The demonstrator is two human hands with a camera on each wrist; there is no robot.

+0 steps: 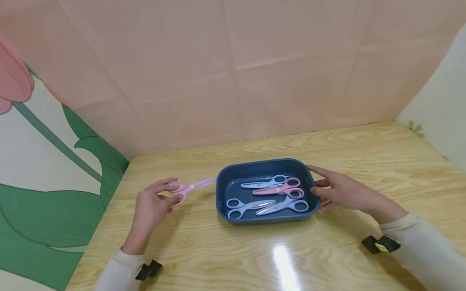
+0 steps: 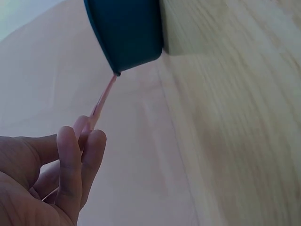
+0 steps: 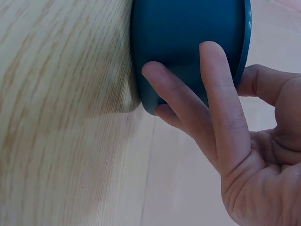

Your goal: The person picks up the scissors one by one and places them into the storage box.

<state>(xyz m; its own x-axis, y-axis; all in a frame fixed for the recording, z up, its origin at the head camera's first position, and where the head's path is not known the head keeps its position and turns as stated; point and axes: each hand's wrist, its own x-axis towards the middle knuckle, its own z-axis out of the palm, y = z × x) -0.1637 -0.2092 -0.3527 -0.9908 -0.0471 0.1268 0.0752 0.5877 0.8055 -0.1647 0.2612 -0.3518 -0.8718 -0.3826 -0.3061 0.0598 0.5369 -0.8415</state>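
My left hand (image 1: 153, 202) pinches a pair of pink scissors (image 1: 191, 187) by the handle loops. Their closed blades point right, with the tips at the left rim of a dark blue plastic bin (image 1: 262, 221). In the left wrist view the scissors (image 2: 101, 103) stand edge-on, held off the table. Several scissors lie inside the bin: pink ones (image 1: 271, 191) on top of blue ones, and blue scissors (image 1: 242, 207) at the front left. At the bin's right end my right hand (image 1: 338, 190) grips the wall, thumb over the rim and fingers (image 3: 218, 94) against the outside.
The bin rests on a wood-grain table (image 1: 204, 250). A pink covering (image 1: 233, 81) rises behind the table's back edge. On the left stands a wall with a painted tulip (image 1: 51, 210), on the right a pale wall (image 1: 440, 97).
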